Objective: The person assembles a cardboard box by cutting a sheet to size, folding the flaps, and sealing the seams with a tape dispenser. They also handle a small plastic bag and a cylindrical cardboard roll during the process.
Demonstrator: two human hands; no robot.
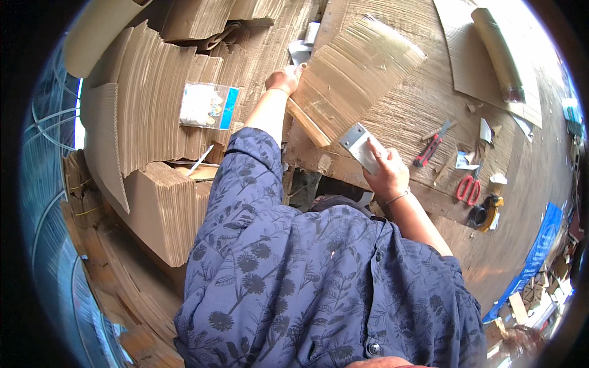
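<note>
A ridged brown cardboard piece (362, 73) lies at an angle on the worktable in front of me. My left hand (286, 80) grips its left corner, with the thumb on top and the other fingers mostly hidden. By the cardboard's near corner, my right hand (391, 175) is closed around a flat, silver-grey rectangular tool (361, 147). Small dark spots mark the tool's far end, which is close to the cardboard edge; I cannot tell whether they touch. A small white-grey object (299, 52) rests just beyond my left hand.
Tall cardboard stacks (150, 98) fill the left, with a clear bag of small pieces (208, 105) on them. To the right lie a red utility knife (431, 147), red-handled scissors (469, 189) and a tape dispenser (485, 213). A cardboard tube (500, 55) sits at far right.
</note>
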